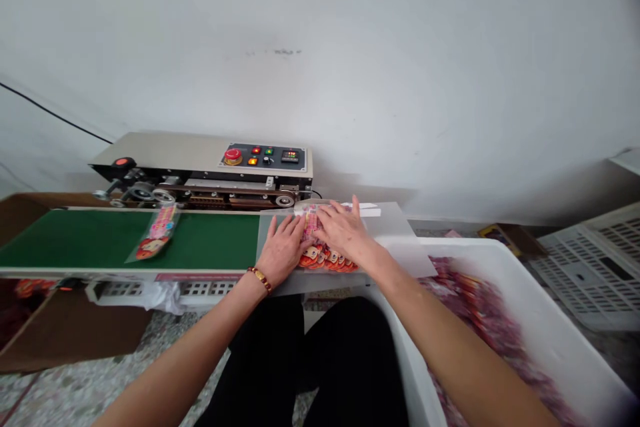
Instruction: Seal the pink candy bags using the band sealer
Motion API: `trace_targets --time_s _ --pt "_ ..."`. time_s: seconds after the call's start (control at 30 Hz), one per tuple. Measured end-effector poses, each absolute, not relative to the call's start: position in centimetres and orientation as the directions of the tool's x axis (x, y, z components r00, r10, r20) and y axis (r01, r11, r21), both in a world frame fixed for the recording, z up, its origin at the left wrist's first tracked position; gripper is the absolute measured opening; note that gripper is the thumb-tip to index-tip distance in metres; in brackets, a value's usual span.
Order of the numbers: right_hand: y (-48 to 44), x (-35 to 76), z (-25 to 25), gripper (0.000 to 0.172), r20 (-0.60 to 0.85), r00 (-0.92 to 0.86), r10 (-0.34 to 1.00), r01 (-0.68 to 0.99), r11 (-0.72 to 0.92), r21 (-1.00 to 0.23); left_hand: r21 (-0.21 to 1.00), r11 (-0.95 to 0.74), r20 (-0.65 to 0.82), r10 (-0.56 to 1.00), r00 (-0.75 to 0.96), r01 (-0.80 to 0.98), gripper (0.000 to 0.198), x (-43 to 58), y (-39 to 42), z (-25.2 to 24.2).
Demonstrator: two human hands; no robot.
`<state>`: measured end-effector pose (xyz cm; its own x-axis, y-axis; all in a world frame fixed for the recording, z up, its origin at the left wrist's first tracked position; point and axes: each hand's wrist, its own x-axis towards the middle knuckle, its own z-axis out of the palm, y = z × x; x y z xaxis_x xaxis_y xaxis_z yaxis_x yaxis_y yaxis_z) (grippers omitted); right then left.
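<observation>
Pale wall (350, 100) fills the background behind a beige machine (170, 152) with a lit control panel, and a green belt (215, 243) runs along its front. One clear packet (156, 232) lies slantwise on that belt, well apart from the hands. Beside the belt's right end, a group of printed packets (329, 260) rests overlapped on a translucent sheet (393, 223). The left hand (281, 252) lies along their left edge, fingers extended and thumb apart from them; the right hand (345, 230) rests over their upper part, and whether its fingers pinch one I cannot tell, since they hide the contact. Handling these well probably calls for a light touch: steady the group with one palm, fan the edges evenly so single packets separate cleanly, avoid creasing the thin film, and keep fingertips clear of the rollers (285, 201).
</observation>
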<state>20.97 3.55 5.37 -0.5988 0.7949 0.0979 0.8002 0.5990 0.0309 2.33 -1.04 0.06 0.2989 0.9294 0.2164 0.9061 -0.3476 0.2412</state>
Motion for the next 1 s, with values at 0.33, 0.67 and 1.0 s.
trace_targets --time_s 0.33,0.67,1.0 --pt "3.4 22.2 5.7 0.026 0.018 -0.621 0.784 0.784 0.62 0.025 0.277 -0.255 0.198 0.958 0.205 0.926 0.041 0.9 -0.4 0.5" --pt "2.8 20.5 4.9 0.036 0.05 -0.612 0.789 0.791 0.611 0.036 0.214 -0.453 0.32 0.87 0.376 0.866 0.036 1.9 0.4 -0.5" --pt "4.1 19.1 4.4 0.037 0.053 -0.702 0.71 0.712 0.699 0.066 0.247 -0.425 0.331 0.882 0.336 0.871 0.037 -2.3 0.1 -0.9"
